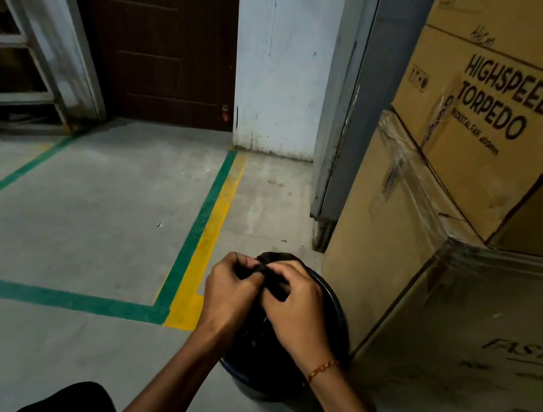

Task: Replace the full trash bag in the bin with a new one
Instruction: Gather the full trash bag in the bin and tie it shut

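A small round dark-blue bin (336,304) stands on the floor beside a stack of boxes. A black trash bag (256,338) fills it, and its gathered top (277,258) rises above the rim. My left hand (229,295) and my right hand (296,307) are side by side over the bin. Both pinch the bunched neck of the bag between fingers and thumbs. Most of the bag's body is hidden behind my hands and forearms. No second bag is in view.
Large cardboard boxes (483,157) are stacked right against the bin's right side. A grey door frame (348,112) and a dark brown door (161,35) lie beyond. Green and yellow tape lines (201,231) mark the concrete floor. A metal rack (18,44) stands far left. My knees show at the bottom.
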